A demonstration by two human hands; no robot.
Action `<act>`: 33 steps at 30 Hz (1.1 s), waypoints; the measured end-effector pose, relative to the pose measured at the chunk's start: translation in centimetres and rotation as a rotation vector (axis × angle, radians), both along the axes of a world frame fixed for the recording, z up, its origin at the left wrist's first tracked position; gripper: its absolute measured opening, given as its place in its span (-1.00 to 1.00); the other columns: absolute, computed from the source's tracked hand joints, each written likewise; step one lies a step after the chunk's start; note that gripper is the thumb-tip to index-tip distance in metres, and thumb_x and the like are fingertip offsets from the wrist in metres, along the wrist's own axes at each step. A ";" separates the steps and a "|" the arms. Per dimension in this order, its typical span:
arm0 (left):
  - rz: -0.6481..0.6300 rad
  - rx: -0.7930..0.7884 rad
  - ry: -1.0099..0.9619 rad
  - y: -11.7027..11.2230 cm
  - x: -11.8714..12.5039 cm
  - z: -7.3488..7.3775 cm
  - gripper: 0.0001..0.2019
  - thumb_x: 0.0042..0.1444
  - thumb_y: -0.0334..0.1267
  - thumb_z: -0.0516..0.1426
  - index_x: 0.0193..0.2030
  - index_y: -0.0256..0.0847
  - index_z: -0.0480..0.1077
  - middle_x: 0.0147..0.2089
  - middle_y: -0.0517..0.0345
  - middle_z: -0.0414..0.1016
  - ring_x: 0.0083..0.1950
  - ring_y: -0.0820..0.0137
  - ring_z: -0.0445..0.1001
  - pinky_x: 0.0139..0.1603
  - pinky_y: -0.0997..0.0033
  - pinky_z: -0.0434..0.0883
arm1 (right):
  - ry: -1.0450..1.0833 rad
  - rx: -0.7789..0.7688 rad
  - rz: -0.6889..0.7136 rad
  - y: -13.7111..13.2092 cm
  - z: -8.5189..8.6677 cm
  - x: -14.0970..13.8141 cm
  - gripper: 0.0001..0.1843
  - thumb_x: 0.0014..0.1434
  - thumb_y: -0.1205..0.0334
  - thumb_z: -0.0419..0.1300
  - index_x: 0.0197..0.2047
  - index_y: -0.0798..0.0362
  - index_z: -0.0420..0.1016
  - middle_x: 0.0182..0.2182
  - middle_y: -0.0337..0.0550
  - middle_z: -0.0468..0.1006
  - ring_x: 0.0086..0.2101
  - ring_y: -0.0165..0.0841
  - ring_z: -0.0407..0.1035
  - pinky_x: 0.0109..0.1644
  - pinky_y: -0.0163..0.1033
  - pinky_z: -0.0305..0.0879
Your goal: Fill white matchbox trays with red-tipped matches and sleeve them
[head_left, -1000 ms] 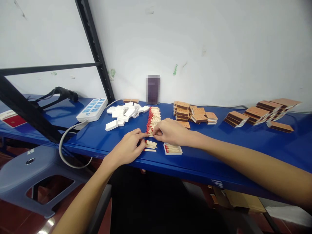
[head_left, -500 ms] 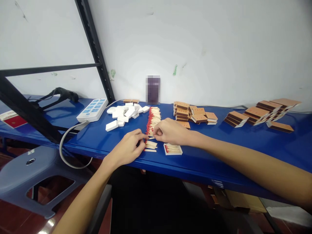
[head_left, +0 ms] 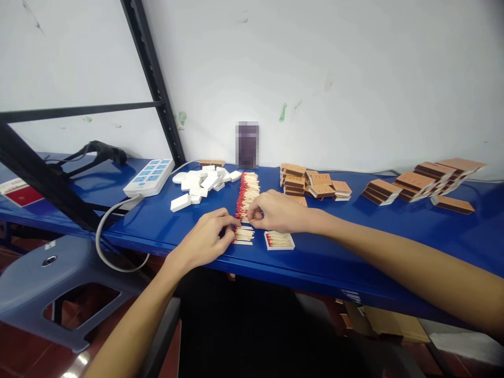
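Note:
A long heap of red-tipped matches (head_left: pixel 249 193) runs back along the blue table. In front of it lies a smaller flat row of matches (head_left: pixel 244 235), heads to the left. My left hand (head_left: pixel 208 236) is at the head side of this row, thumb and index finger apart and bent, fingertips by the red heads. My right hand (head_left: pixel 275 212) is over the near end of the heap from the right, thumb and index finger pinched at the plain end of a match. Just right of the row sits a white matchbox tray (head_left: pixel 292 244) partly filled with matches.
White trays (head_left: pixel 192 182) are heaped at the left. Brown matchboxes lie in a pile (head_left: pixel 322 179) behind my right hand and in stacks (head_left: pixel 417 181) farther right. A power strip (head_left: pixel 149 177) lies beside the black shelf post (head_left: pixel 151 73). A blurred dark object (head_left: pixel 248 147) leans on the wall.
Both hands have hardly moved. The loose match between them has shifted slightly toward the small row, where the matches now look closer together.

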State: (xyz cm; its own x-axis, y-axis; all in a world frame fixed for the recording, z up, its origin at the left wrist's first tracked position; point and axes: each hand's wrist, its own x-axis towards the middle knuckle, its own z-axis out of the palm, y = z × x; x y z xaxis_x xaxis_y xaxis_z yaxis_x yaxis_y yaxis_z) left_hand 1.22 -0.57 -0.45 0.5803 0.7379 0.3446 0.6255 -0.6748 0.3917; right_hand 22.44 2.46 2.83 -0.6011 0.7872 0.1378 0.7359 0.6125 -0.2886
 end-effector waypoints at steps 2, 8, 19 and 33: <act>0.019 0.004 -0.006 0.0 0.1 0.0 -0.67 0.22 -0.44 -0.01 -0.02 -0.21 0.53 -0.29 0.17 0.39 -0.29 0.40 0.40 -0.23 0.39 0.29 | -0.007 0.000 0.000 0.0 0.0 0.0 -0.84 0.02 0.42 0.22 -0.42 0.04 0.62 -0.51 -0.28 0.54 -0.50 -0.47 0.27 -0.41 -0.31 0.05; 0.041 0.005 0.031 0.0 0.2 0.1 -0.64 0.24 -0.43 -0.02 0.04 -0.22 0.52 -0.30 0.16 0.37 -0.27 0.39 0.40 -0.21 0.36 0.29 | -0.020 0.009 0.018 0.0 0.0 -0.1 -0.81 0.03 0.44 0.18 -0.45 0.03 0.62 -0.55 -0.29 0.49 -0.51 -0.47 0.23 -0.41 -0.30 0.02; 0.054 0.001 0.076 0.0 0.3 0.1 -0.63 0.27 -0.40 -0.03 0.08 -0.21 0.52 -0.27 0.14 0.36 -0.26 0.38 0.41 -0.18 0.34 0.31 | -0.024 0.019 0.025 0.1 -0.1 0.1 -0.80 0.05 0.43 0.18 -0.41 0.02 0.64 -0.54 -0.28 0.50 -0.51 -0.47 0.23 -0.39 -0.30 0.02; 0.042 0.000 0.091 0.0 0.3 0.0 -0.61 0.28 -0.39 -0.06 0.11 -0.23 0.50 -0.27 0.11 0.35 -0.25 0.36 0.40 -0.16 0.33 0.32 | -0.062 0.003 0.042 -0.3 0.3 0.1 -0.74 0.07 0.42 0.16 -0.34 0.00 0.68 -0.53 -0.27 0.49 -0.54 -0.48 0.16 -0.44 -0.28 -0.02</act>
State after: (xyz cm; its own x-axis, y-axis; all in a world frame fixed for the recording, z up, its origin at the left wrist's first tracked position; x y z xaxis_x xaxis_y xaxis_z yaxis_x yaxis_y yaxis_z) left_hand 1.52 -0.56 -0.45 0.5779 0.7621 0.2920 0.6859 -0.6474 0.3323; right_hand 22.53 2.16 3.12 -0.6414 0.7604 0.1013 0.7257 0.6443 -0.2412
